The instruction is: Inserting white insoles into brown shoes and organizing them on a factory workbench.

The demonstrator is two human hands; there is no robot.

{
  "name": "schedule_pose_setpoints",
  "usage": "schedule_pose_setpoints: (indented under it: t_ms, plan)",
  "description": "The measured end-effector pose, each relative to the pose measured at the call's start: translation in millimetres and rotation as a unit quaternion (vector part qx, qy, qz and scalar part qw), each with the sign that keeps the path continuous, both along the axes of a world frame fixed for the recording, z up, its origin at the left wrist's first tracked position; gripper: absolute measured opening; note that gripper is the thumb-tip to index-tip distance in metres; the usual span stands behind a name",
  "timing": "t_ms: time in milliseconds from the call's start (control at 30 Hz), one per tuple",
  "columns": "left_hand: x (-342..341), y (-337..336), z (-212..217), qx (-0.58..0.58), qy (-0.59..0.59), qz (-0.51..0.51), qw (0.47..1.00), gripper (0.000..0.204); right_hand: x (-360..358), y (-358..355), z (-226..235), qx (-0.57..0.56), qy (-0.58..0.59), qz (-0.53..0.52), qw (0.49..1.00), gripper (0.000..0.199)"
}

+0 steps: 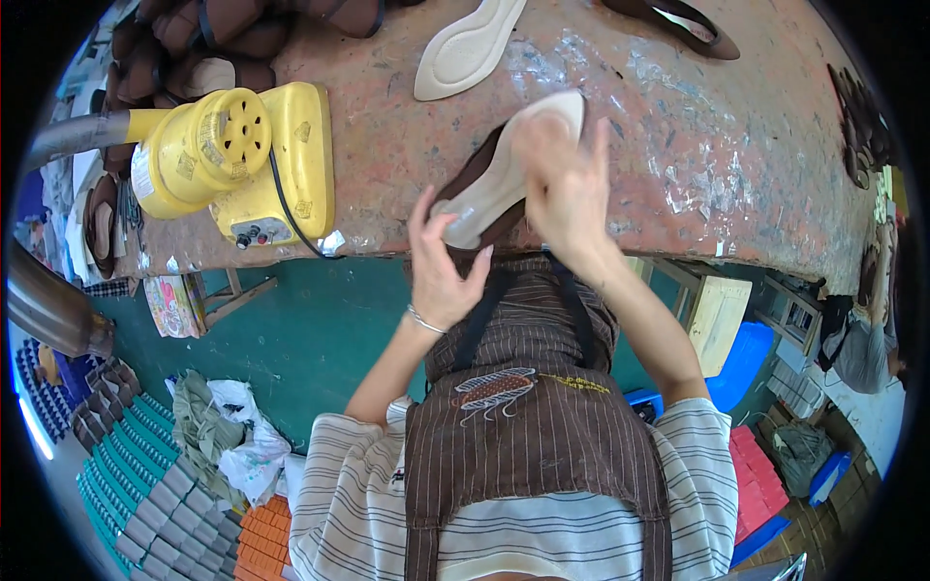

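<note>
A dark brown flat shoe lies slantwise on the workbench, toe pointing away to the right. Over it sits a pale cream insole with a pointed front. Around the heel end curve the fingers and thumb of my left hand, gripping the shoe there; a bracelet is on that wrist. Across the front half of the insole is my right hand, smeared by motion, with one finger stretched out. What its other fingers do is not clear.
Beyond the shoe lies another cream insole. A brown shoe rests at the far right. On the left stands a yellow machine with a dark cable, beside a heap of brown shoes. The worn workbench ends in front of me.
</note>
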State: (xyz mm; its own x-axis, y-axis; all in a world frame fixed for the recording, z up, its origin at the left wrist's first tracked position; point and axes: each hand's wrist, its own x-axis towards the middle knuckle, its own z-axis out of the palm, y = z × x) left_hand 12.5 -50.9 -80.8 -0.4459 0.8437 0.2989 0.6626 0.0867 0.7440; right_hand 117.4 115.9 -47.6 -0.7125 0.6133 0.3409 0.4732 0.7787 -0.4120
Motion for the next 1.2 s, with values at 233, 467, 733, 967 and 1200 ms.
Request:
schedule_pose_setpoints:
  t_ms: [233,467,733,967,1200]
  plan:
    - [53.3,19.3,-15.4,0.032,-0.054,0.005,0.998,0.1,-17.2,29.2,45.6,-0.338,0.134,-0.065,0.929,0.039]
    - [58.6,24.6,-43.7,-0.004,0.044,0.046,0.998,0.125,44.8,-49.2,12.7,-0.153,0.018,0.015,0.988,0.028]
    - [61.0,27.2,-41.3,-0.064,-0.004,0.051,0.997,0.128,-14.1,17.5,-13.9,-0.12,-0.076,0.003,0.99,0.051]
    - [60.5,25.6,-54.3,-0.097,0.162,0.051,0.981,0.123,-6.5,-25.1,-10.5,-0.006,-0.138,-0.008,0.99,0.053]
    - [54.4,31.4,-42.1,-0.066,0.031,0.063,0.995,0.12,-32.2,7.6,8.2,-0.124,-0.206,0.019,0.971,0.062]
